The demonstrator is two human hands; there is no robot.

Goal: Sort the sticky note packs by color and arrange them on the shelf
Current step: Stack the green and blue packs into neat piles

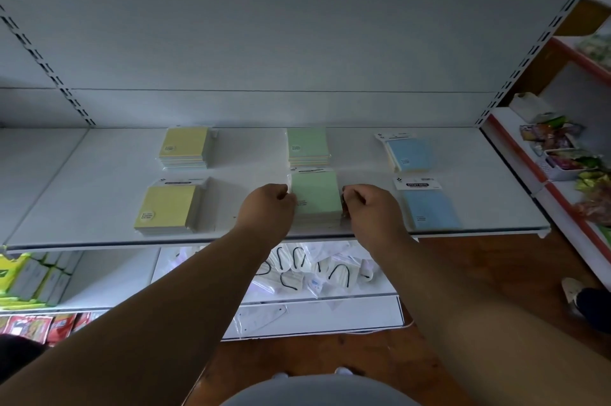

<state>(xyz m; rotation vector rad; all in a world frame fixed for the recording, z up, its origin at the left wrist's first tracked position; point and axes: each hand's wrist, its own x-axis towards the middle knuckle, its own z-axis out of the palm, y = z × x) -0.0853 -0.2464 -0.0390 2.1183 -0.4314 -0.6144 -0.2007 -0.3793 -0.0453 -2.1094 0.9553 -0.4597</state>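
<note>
On the white shelf [99, 180] lie six stacks of sticky note packs in two rows. Yellow stacks sit at the left, one at the back [185, 147] and one at the front [168, 208]. Green ones fill the middle, with a back stack [307, 146] and a front stack [317, 197]. Blue packs lie at the right, back [410, 154] and front [428, 207]. My left hand [267, 207] grips the left edge of the front green stack. My right hand [370, 207] grips its right edge with curled fingers.
A lower shelf holds a bin of bagged items with black loops [314, 270] and yellow-green boxes [29, 276] at the left. Snack packets [562, 147] crowd a red-edged shelf unit at the right. A person's foot [585, 299] stands on the wooden floor.
</note>
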